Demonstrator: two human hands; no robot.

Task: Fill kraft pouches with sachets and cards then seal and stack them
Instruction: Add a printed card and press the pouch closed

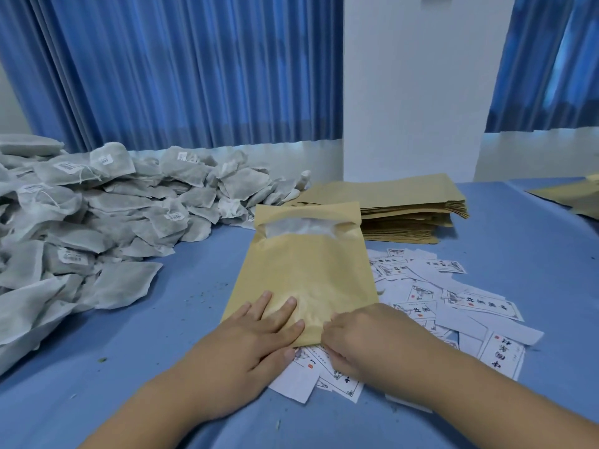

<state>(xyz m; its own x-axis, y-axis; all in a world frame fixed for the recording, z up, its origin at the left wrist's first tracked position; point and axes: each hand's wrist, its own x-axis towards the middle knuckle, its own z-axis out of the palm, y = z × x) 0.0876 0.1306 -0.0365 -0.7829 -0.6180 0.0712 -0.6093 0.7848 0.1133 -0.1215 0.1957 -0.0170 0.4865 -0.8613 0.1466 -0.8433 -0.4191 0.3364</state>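
Tan kraft window pouch (304,270), bulging, left hand (256,345) pressing flat, right hand (366,338) pinching its near edge (sealing apparently pending); flat kraft pouch stack (408,205) at one o'clock unfilled.

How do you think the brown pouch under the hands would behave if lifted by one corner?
The pouch probably flops: its paper wrinkles under the left hand. It looks light, lying nearly flat. With its far end open, contents might slide out if tipped.
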